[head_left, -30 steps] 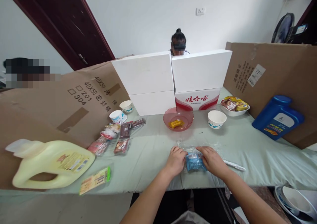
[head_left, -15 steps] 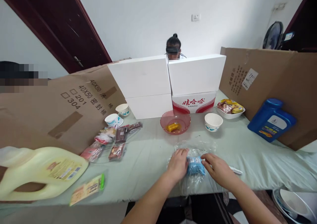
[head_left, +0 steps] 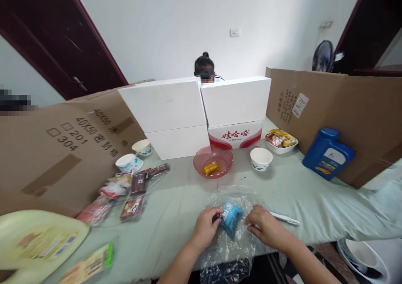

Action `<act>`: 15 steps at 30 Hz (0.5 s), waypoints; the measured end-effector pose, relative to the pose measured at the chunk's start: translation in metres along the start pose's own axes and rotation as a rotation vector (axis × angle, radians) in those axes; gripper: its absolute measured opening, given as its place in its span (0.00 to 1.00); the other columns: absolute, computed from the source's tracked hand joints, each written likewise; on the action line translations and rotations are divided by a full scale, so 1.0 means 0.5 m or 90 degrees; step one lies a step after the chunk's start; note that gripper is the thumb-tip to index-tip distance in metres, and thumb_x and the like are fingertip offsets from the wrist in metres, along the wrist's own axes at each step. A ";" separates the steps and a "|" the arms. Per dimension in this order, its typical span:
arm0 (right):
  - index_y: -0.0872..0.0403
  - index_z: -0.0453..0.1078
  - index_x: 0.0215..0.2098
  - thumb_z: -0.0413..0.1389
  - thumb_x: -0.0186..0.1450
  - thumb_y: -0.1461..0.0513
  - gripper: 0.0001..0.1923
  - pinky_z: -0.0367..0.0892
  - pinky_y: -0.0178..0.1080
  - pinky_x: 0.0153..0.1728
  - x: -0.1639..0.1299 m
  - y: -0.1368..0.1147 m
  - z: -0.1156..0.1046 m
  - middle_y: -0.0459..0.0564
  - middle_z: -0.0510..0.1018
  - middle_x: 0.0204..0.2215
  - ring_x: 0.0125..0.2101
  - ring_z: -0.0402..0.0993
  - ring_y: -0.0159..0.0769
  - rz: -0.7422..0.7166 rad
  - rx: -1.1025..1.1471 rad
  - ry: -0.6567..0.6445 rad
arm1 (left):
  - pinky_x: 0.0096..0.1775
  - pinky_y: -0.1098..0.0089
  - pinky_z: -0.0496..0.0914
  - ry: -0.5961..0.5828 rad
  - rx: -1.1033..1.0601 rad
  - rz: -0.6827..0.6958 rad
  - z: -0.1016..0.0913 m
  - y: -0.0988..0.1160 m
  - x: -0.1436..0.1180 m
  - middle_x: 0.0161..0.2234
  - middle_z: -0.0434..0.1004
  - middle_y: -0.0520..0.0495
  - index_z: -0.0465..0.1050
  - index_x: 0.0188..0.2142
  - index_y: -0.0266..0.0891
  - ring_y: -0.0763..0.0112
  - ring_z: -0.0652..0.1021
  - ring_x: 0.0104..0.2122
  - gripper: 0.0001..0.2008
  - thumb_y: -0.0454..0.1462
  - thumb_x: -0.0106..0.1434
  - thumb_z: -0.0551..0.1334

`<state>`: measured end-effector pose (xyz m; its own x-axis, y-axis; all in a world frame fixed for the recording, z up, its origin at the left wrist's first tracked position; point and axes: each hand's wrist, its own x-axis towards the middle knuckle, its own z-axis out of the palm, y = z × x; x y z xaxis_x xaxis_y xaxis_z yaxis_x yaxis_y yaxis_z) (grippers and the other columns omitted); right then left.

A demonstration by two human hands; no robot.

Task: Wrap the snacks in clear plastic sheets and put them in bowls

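Observation:
A blue snack packet [head_left: 231,218] lies tilted on a clear plastic bag [head_left: 216,250] close to the table's front edge. My left hand [head_left: 205,226] pinches the left edge of the packet between thumb and fingers. To the right of the packet, my right hand [head_left: 265,226] hovers at or rests on the plastic, its bent fingers apart and not on the packet. Just beyond that hand lies a white pen-like stick [head_left: 285,218]. Farther back stands a pink translucent bowl [head_left: 198,167] with a yellow packet [head_left: 211,167] in it.
A paper bowl [head_left: 261,159], a white dish of snacks [head_left: 284,149] and a blue bottle [head_left: 328,154] stand on the right. Wrapped snacks [head_left: 138,183], two paper bowls and a yellow jug [head_left: 40,238] are at left. White boxes [head_left: 176,108] and cardboard enclose the table; a person sits behind.
The blue packet has turned and now sits at a slant. My right hand has come away from it to the right. The whole view has shifted slightly.

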<state>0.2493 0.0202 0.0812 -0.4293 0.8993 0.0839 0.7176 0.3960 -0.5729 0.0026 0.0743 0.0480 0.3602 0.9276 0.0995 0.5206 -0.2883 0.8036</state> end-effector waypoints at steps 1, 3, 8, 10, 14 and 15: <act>0.51 0.73 0.35 0.53 0.63 0.65 0.07 0.61 0.44 0.49 -0.006 -0.002 0.009 0.47 0.77 0.32 0.37 0.71 0.37 -0.011 -0.004 0.004 | 0.41 0.64 0.70 0.009 -0.053 -0.028 -0.015 -0.007 0.005 0.33 0.78 0.46 0.76 0.36 0.38 0.65 0.76 0.35 0.09 0.31 0.55 0.60; 0.51 0.71 0.33 0.52 0.64 0.64 0.06 0.63 0.40 0.43 -0.017 -0.005 0.035 0.48 0.75 0.33 0.38 0.69 0.37 -0.027 -0.014 0.016 | 0.36 0.68 0.70 0.028 -0.169 -0.068 -0.051 -0.013 0.020 0.30 0.77 0.48 0.75 0.36 0.37 0.68 0.76 0.31 0.09 0.35 0.54 0.63; 0.52 0.69 0.34 0.49 0.66 0.64 0.07 0.63 0.41 0.43 -0.032 -0.009 0.102 0.49 0.73 0.35 0.40 0.67 0.38 -0.058 -0.070 0.109 | 0.34 0.72 0.69 0.157 -0.291 0.015 -0.145 0.023 0.114 0.31 0.77 0.49 0.73 0.37 0.36 0.71 0.76 0.30 0.15 0.42 0.53 0.68; 0.52 0.69 0.35 0.48 0.67 0.64 0.08 0.63 0.41 0.43 -0.033 -0.009 0.112 0.49 0.73 0.35 0.39 0.67 0.37 -0.065 -0.081 0.131 | 0.35 0.72 0.70 0.236 -0.238 0.066 -0.168 0.045 0.168 0.31 0.76 0.49 0.73 0.39 0.36 0.72 0.76 0.31 0.14 0.40 0.55 0.66; 0.51 0.69 0.36 0.48 0.68 0.63 0.08 0.65 0.41 0.44 -0.036 -0.006 0.109 0.49 0.73 0.35 0.39 0.68 0.37 -0.078 -0.081 0.136 | 0.42 0.68 0.71 0.305 -0.118 0.102 -0.168 0.063 0.235 0.41 0.74 0.45 0.73 0.41 0.38 0.67 0.76 0.40 0.12 0.34 0.56 0.63; 0.51 0.70 0.36 0.49 0.68 0.63 0.08 0.65 0.41 0.44 -0.037 -0.005 0.108 0.49 0.74 0.35 0.40 0.68 0.37 -0.078 -0.082 0.137 | 0.43 0.67 0.70 0.307 -0.106 0.105 -0.158 0.062 0.232 0.44 0.72 0.44 0.74 0.41 0.38 0.66 0.75 0.43 0.12 0.34 0.56 0.63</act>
<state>0.2262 -0.0075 0.0371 -0.4007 0.8568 0.3247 0.7370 0.5119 -0.4413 -0.0005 0.1917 0.1308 0.0090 0.8884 0.4591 0.3429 -0.4340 0.8331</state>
